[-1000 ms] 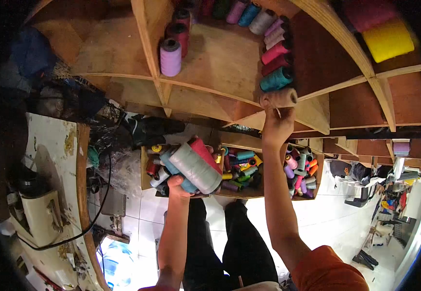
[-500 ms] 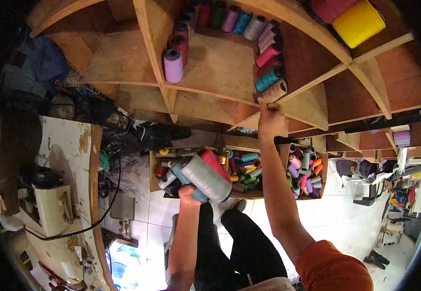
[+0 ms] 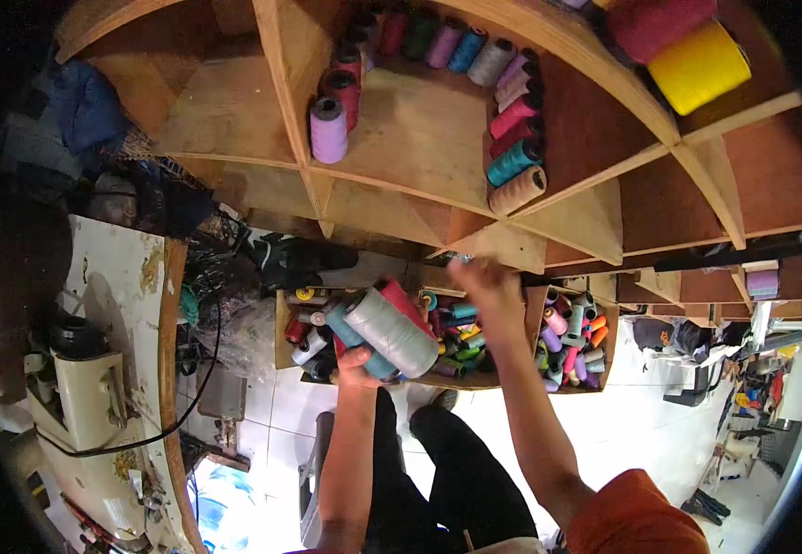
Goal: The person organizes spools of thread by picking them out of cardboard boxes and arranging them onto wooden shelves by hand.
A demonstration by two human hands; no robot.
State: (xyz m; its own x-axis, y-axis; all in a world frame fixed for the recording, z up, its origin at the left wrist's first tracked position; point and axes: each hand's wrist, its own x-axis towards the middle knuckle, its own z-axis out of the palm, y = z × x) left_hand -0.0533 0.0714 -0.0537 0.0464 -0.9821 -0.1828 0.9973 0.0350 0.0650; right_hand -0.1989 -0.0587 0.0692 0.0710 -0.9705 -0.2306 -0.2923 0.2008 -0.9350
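My left hand [image 3: 357,369] is closed round a bundle of thread spools held over the boxes. A large pale grey thread spool [image 3: 392,331] lies on top, a teal thread spool [image 3: 350,334] is under it, and a red thread spool [image 3: 407,307] shows behind. My right hand [image 3: 491,294] is below the shelf edge, smeared by motion, with no spool visible in it. Above it, a beige thread spool [image 3: 518,190] lies at the front of the shelf's right-hand row, beside a teal-green thread spool [image 3: 514,162]. A lilac thread spool [image 3: 329,131] stands at the front left.
The wooden shelf [image 3: 419,106] has dividers and a curved-looking front edge. Below, a cardboard box [image 3: 475,378] holds many mixed spools. A yellow spool [image 3: 699,74] sits in the upper right compartment. At left, a sewing machine [image 3: 87,397] stands on a worn table [image 3: 175,342].
My right hand has let go of the beige spool and moved down and left, away from the shelf. The beige spool stays in the row. My left hand still holds its spools.
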